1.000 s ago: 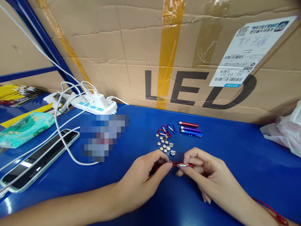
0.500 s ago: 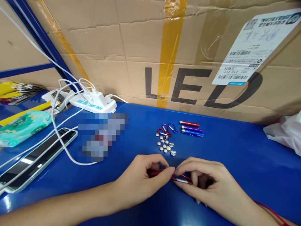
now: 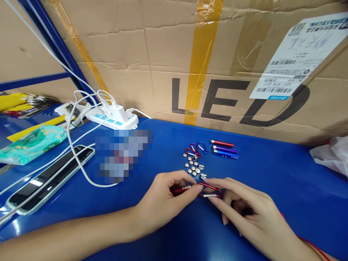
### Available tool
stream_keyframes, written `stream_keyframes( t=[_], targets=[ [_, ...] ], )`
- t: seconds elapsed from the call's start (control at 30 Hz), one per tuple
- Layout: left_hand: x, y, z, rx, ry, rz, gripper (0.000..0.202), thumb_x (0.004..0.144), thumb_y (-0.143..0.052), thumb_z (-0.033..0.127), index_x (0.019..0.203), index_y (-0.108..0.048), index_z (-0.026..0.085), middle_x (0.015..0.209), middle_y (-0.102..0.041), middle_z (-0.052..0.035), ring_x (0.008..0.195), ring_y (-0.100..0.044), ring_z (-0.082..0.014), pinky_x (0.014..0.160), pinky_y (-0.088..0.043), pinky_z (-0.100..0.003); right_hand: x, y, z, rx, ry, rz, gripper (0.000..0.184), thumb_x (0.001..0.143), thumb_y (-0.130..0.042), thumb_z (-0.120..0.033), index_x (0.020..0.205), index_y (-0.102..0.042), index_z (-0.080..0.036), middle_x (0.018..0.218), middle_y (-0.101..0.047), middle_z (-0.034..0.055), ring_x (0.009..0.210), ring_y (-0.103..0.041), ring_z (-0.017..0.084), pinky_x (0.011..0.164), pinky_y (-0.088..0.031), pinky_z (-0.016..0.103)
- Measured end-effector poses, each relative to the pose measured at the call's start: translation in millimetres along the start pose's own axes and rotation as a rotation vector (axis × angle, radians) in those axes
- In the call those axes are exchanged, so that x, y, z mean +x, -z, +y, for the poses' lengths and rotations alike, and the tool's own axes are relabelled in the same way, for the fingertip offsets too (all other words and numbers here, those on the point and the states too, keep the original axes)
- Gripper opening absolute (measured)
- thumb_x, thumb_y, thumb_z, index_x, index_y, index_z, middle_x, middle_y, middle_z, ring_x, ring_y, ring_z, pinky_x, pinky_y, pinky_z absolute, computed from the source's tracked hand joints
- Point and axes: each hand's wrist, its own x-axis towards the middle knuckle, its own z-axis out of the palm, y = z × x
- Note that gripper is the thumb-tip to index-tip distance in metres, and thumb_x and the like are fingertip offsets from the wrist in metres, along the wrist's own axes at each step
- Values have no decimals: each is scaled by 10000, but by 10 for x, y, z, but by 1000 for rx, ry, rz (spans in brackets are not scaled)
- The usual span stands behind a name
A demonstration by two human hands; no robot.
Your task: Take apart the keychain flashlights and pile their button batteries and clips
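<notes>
My left hand (image 3: 165,203) pinches a small red tube-shaped light (image 3: 179,189) between thumb and fingers. My right hand (image 3: 244,214) holds a red carabiner clip (image 3: 209,190) by its lower bar, its end meeting the end of the red tube. Just beyond my fingers lie several silver button cells (image 3: 192,165), a few small caps, spare red and blue carabiners (image 3: 196,148), and three little tubes, red (image 3: 221,143), purple (image 3: 225,148) and blue (image 3: 225,154), side by side on the blue table (image 3: 272,181).
A big cardboard box marked LED (image 3: 190,72) walls off the back. At left sit a white power strip (image 3: 111,117) with cables, a phone (image 3: 51,177), a teal tissue pack (image 3: 32,143), and a blurred patch. A white plastic bag (image 3: 331,154) lies at right.
Both hands dipped toward me and came back up a little. The carabiner now lies level in my right fingers against the end of the red tube.
</notes>
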Motion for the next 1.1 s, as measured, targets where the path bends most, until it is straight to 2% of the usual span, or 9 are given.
stream_keyframes(
  t=[0.07, 0.17, 0.3, 0.37, 0.57, 0.8, 0.93, 1.1],
  targets=[
    [0, 3, -4, 26, 5, 2, 183, 828, -565, 289, 776, -643, 131, 661, -586, 27, 579, -472, -48, 538, -356, -146, 17, -7, 3, -38, 18, -36, 256, 887, -542, -226, 1137, -593, -209, 616, -550, -26, 465, -529, 73, 433, -458, 148],
    [-15, 11, -15, 81, -20, -11, 175, 836, -556, 286, 791, -644, 141, 716, -631, 18, 626, -529, -63, 576, -393, -150, 44, -5, -18, -86, 51, -129, 183, 906, -510, -230, 1040, -630, -194, 752, -595, 17, 619, -580, 101, 583, -492, 188],
    [-32, 15, -34, 134, -44, -75, 224, 860, -521, 315, 809, -639, 131, 737, -654, -9, 655, -568, -93, 597, -422, -177, 43, 11, -54, -107, 51, -233, 221, 928, -468, -274, 794, -604, -163, 635, -506, 1, 520, -467, 88, 482, -396, 197],
    [-30, 13, -42, 146, -40, -94, 246, 865, -509, 328, 810, -631, 121, 742, -655, -24, 658, -571, -105, 599, -425, -190, 28, 19, -58, -104, 47, -250, 254, 933, -456, -285, 747, -574, -157, 614, -473, -4, 504, -430, 82, 466, -366, 201],
    [-24, 18, -52, 169, -57, -154, 272, 880, -470, 341, 805, -595, 111, 745, -639, -42, 644, -547, -108, 574, -394, -204, -7, 27, -38, -109, 67, -251, 239, 940, -448, -290, 818, -597, -148, 626, -477, -3, 521, -437, 83, 486, -359, 209],
    [-27, 34, -42, 200, -64, -191, 276, 892, -445, 328, 771, -577, 117, 650, -565, -4, 557, -442, -74, 523, -330, -194, 2, 31, -44, -148, 115, -255, 255, 943, -438, -281, 792, -591, -144, 611, -475, 2, 508, -412, 87, 471, -348, 216],
    [-17, 34, -24, 207, -72, -188, 276, 897, -435, 315, 757, -574, 121, 618, -516, 18, 539, -399, -63, 512, -312, -182, 7, 38, -60, -137, 100, -267, 254, 945, -431, -280, 862, -620, -133, 620, -485, 8, 510, -417, 91, 473, -353, 218],
    [-11, 33, -17, 218, -47, -181, 288, 893, -441, 344, 727, -545, 133, 569, -445, 43, 509, -369, -55, 487, -293, -172, 17, 35, -79, -89, 75, -246, 204, 924, -456, -232, 797, -589, -145, 614, -449, -9, 506, -397, 80, 474, -342, 207]
  ],
)
